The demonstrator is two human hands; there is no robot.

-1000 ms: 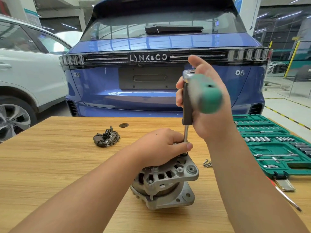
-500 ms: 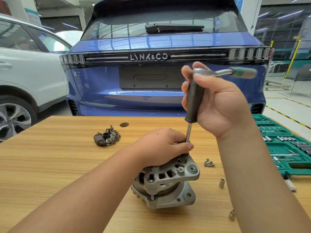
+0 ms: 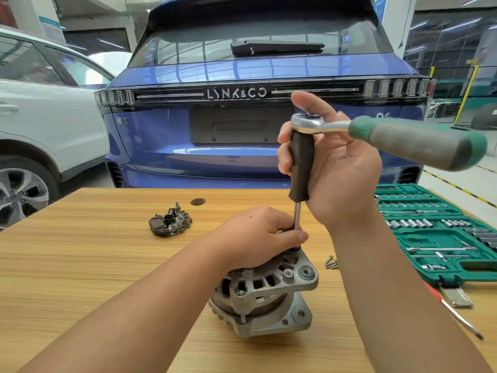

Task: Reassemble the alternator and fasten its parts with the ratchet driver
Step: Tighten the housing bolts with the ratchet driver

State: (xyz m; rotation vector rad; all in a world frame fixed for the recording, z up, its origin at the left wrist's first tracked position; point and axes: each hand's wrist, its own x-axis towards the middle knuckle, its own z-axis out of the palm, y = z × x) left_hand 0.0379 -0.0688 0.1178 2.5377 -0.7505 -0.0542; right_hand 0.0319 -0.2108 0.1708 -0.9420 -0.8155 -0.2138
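Since the earlier frames our ratchet driver has swung its green handle round to the right edge of the frame. Our right hand curls round the black extension grip at centre; our left hand pinches the steel shaft just above the alternator, which stands on the table at lower centre. We judge the housing halves joined and one bolt being driven. Left to do: the rectifier plate at centre left and the loose screws beside the socket set.
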